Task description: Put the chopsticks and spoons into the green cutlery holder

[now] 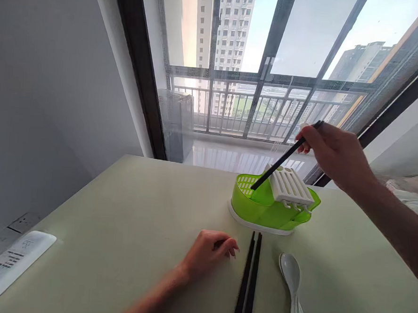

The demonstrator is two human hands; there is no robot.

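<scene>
My right hand (333, 152) pinches the top end of a black chopstick (281, 161), whose lower tip dips into the left compartment of a green plastic cutlery holder (262, 209) with a white slotted insert (289, 185). My left hand (208, 253) rests on the pale green table (119, 226) with fingers curled, holding nothing. Just to its right lie two black chopsticks (248, 284) side by side. A white spoon (292, 277) lies further right, bowl end pointing away from me.
A white power strip (9, 264) lies at the table's left edge, below wall sockets (22, 223). Behind the table is a large window with a balcony railing (254, 107). Light fabric (414, 195) shows at the far right.
</scene>
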